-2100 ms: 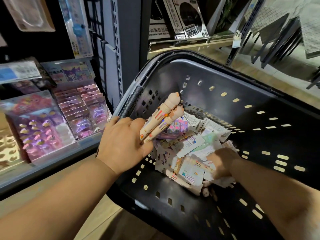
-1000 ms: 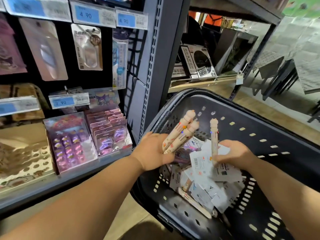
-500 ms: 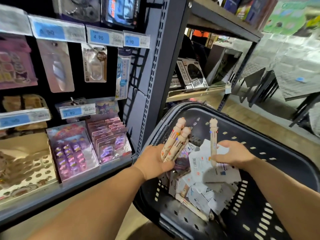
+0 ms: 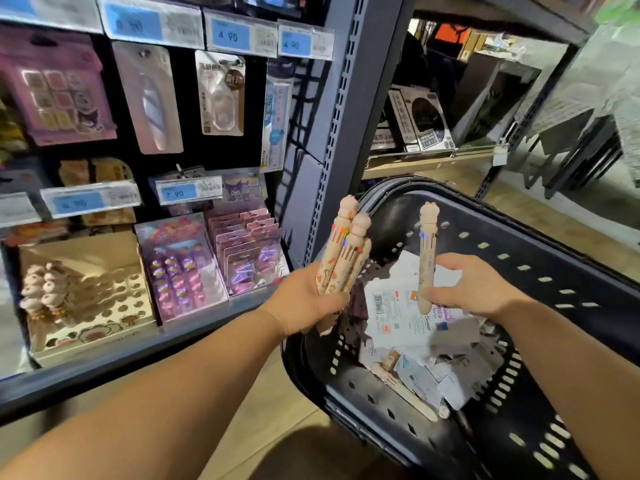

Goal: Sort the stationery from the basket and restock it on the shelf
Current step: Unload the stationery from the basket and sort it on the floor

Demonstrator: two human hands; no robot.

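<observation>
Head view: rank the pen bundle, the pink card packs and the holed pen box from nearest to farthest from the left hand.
1. Pen bundle: held in the grip of the left hand.
2. Pink card packs: on the shelf, just left of the hand.
3. Pen box: at the far left of the same shelf.

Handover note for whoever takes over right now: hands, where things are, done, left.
Left hand grips a bundle of character-topped pens, upright, at the basket edge.
Right hand holds a single pen upright over the basket.
Loose packets and what looks like a spare pen lie in the basket.
Display box on the shelf has a few pens at its left; most holes are open.
Done: pens picked out. Left: slot them into the box, then sort the packets.
</observation>
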